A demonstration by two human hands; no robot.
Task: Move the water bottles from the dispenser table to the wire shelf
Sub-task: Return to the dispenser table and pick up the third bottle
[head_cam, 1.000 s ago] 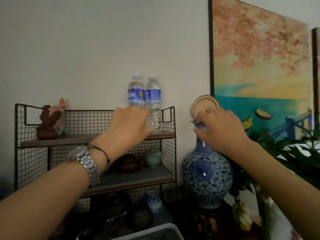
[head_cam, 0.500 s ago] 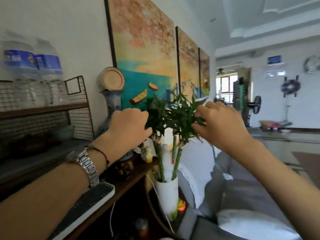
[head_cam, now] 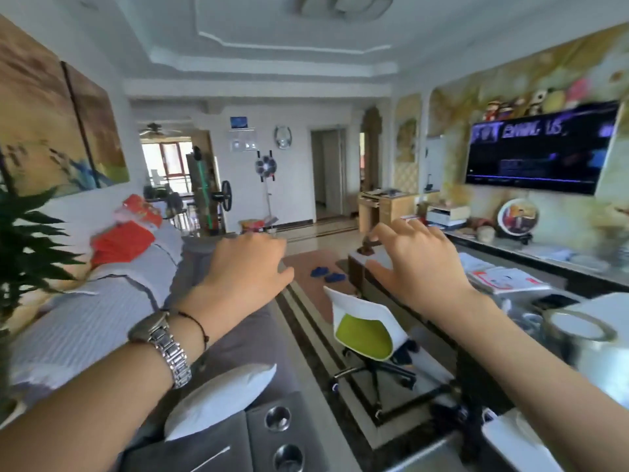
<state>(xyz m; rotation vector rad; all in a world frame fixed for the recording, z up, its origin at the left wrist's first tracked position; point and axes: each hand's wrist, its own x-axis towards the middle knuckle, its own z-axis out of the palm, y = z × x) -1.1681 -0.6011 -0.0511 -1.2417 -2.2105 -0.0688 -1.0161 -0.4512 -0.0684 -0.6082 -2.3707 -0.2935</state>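
View has swung hard away from the wire shelf: a second ago the shelf with two water bottles on its top tier filled the frame, half a second ago it sat at the left edge, now it is gone and the head camera looks down the living room. Neither shelf, bottles nor dispenser table is visible in this frame, so bottle location can't be confirmed here; last seen standing on the shelf top.

Left hand (head_cam: 246, 267) at 10 o'clock of frame centre, loosely curled, empty, metal watch (head_cam: 163, 342) on the wrist. Right hand (head_cam: 417, 264) at 2 o'clock, fingers spread wide, empty. Both hands float in mid-air touching nothing, well apart from each other.

Around them: grey sofa (head_cam: 112, 301) at 8 o'clock with a white pillow (head_cam: 221, 400) near the bottom, green-and-white swivel chair (head_cam: 369, 332) at 5 o'clock, TV (head_cam: 541, 151) on the wall at 2 o'clock, plant leaves (head_cam: 23, 247) at 9 o'clock. Heavy motion blur on the right side.

Judgement: a drop-off looks finished and the person is turning away, likely heading back for more bottles. Next needs the dispenser table found; it is not in view yet.
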